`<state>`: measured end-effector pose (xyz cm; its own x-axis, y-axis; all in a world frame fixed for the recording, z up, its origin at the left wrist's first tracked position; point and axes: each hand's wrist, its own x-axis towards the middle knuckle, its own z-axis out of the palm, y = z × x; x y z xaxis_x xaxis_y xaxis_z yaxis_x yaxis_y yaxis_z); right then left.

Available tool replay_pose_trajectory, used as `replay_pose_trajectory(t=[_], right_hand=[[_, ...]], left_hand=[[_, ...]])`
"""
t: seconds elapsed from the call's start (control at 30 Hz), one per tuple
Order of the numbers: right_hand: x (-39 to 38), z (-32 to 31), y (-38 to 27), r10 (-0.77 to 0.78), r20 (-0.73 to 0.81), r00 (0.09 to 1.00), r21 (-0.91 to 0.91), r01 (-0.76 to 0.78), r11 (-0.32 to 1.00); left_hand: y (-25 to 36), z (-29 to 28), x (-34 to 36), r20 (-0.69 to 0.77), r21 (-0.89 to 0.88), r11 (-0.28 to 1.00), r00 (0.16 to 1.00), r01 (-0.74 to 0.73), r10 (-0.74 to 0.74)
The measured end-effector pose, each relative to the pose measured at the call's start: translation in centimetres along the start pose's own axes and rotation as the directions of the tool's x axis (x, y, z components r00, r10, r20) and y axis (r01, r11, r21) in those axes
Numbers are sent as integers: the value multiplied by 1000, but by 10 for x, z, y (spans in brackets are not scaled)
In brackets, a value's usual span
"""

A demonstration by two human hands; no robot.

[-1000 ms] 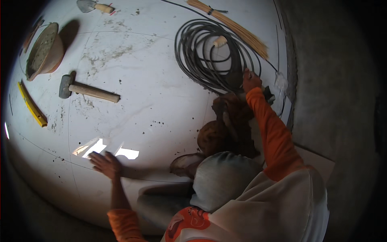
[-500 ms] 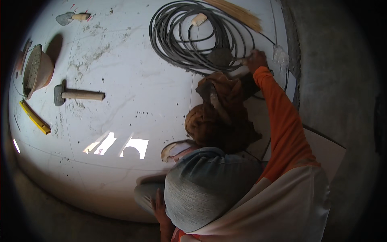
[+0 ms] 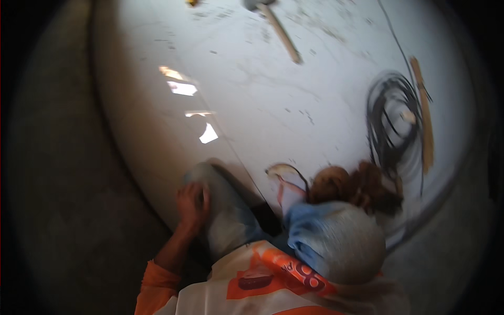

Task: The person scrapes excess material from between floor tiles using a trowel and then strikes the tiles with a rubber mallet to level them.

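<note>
My left hand (image 3: pixel 193 203) rests against the side of my bent left leg (image 3: pixel 223 210), thumb and fingers apart, with nothing in it. My right hand is out of view, and the right side is blurred. A crumpled brown cloth (image 3: pixel 331 184) lies on the floor just beyond my right knee (image 3: pixel 349 241). Close by it, my foot in a light slipper (image 3: pixel 287 170) shows in part.
On the white tiled floor (image 3: pixel 247 105), a hammer (image 3: pixel 283 37) lies at the top. A coil of dark cable (image 3: pixel 375 123) with a pale connector (image 3: pixel 408 116) sits at right, beside a straw-coloured broom (image 3: pixel 428 131). A yellow tool's end (image 3: pixel 192 2) shows at the upper edge.
My view has swung left and down, so floor things appear shifted right or upward. My right hand, before at the cable coil, has left the view. My left hand stays at my leg.
</note>
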<state>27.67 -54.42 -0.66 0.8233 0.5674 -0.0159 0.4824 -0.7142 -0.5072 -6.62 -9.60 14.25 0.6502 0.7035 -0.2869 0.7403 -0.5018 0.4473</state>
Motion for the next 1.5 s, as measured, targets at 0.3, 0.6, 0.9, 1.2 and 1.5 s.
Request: replay_pose_trajectory(t=[0.3, 0.6, 0.9, 1.2, 1.5], right_hand=[[13, -2, -70, 264, -225, 938, -74, -287, 955], [-98, -59, -36, 603, 381, 701, -368, -483, 794], [-78, -67, -69, 529, -5, 849, -123, -525, 842], [-77, -23, -47, 277, 215, 937, -517, -132, 846], [-101, -134, 9, 300, 667, 681, -350, -69, 934]], left_hand=[[252, 251, 102, 335, -472, 826, 803, -309, 492], [263, 273, 72, 429, -267, 883, 773, -387, 468], [253, 267, 70, 372, -284, 896, 822, -342, 431], [266, 281, 65, 327, -247, 906, 851, -343, 412], [217, 304, 84, 63, -582, 715, 855, -387, 515]])
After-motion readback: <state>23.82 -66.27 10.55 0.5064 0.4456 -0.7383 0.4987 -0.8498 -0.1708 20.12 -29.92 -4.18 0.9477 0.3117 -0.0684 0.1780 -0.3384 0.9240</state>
